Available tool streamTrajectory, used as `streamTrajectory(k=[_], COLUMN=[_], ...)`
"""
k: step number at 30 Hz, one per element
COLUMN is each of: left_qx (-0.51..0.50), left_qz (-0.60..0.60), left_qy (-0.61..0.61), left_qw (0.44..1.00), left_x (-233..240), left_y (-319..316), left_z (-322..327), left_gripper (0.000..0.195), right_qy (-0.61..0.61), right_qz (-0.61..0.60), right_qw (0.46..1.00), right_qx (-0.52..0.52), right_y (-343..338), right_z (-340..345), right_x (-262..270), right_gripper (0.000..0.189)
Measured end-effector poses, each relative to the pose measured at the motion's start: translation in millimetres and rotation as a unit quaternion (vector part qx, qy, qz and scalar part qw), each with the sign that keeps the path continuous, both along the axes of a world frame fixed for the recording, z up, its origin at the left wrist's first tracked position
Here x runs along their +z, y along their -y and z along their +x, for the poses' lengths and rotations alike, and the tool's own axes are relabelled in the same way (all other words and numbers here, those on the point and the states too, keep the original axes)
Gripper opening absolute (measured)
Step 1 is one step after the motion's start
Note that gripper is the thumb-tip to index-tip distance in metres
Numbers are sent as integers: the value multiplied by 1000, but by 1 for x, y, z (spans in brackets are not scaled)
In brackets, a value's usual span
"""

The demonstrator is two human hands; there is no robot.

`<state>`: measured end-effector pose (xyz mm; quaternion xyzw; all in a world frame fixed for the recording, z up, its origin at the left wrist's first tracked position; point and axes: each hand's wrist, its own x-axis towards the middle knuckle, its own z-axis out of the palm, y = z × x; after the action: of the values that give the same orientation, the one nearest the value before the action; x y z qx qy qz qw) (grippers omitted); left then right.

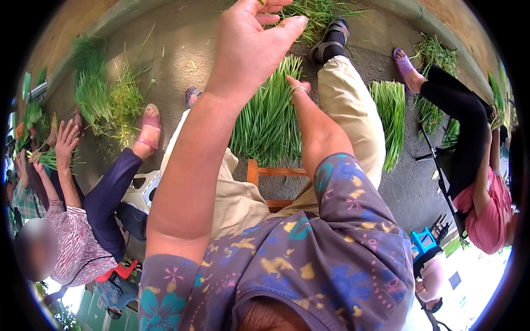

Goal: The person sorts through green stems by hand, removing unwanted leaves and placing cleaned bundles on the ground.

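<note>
My left hand [258, 39] is raised at the top centre, its thumb apart from the fingers. Some fingertips are cut off by the picture's edge, and a small green bit shows near them. My right hand [301, 86], with a bracelet at the wrist, is at the right edge of a large bundle of long green stalks [267, 120]. Its thumb touches the stalks; the other fingers are bent beside them, with no stalk seen in its grasp. The bundle lies on the ground between my legs, before a wooden frame [281, 171]. Beyond it lies a loose green heap [312, 16].
Another stalk bundle [389, 124] lies right of my right leg. Loose stalks [93, 82] lie at left, near a seated person [78, 244] holding a few. A person in pink [488, 211] sits at right. A concrete curb [447, 29] curves behind; a blue stool [423, 242] stands lower right.
</note>
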<state>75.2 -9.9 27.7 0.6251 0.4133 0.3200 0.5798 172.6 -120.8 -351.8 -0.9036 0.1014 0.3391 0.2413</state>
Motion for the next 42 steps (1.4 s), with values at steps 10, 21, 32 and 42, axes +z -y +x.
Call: streamTrajectory(k=[10,21,32,42], left_qx=[-23,-59,-23,38], left_qz=[-26,-57,-64,-34], left_qy=[25,69,52,62], left_qw=[999,994,996,997], left_x=[1,-5,9,10], left_y=[-4,-1,-14,-23], left_z=[-5,7,1,-16], left_gripper=[22,20,18,17], right_qy=[18,-76,-43,-99], right_qz=[-67,199,201,227], right_qw=[982,970,978,963], right_qx=[175,113,30,110], right_y=[-24,-8,5,-7], right_z=[-29,-32,-21,-38], right_x=[42,1,-4,24], right_gripper=[63,53,39,54])
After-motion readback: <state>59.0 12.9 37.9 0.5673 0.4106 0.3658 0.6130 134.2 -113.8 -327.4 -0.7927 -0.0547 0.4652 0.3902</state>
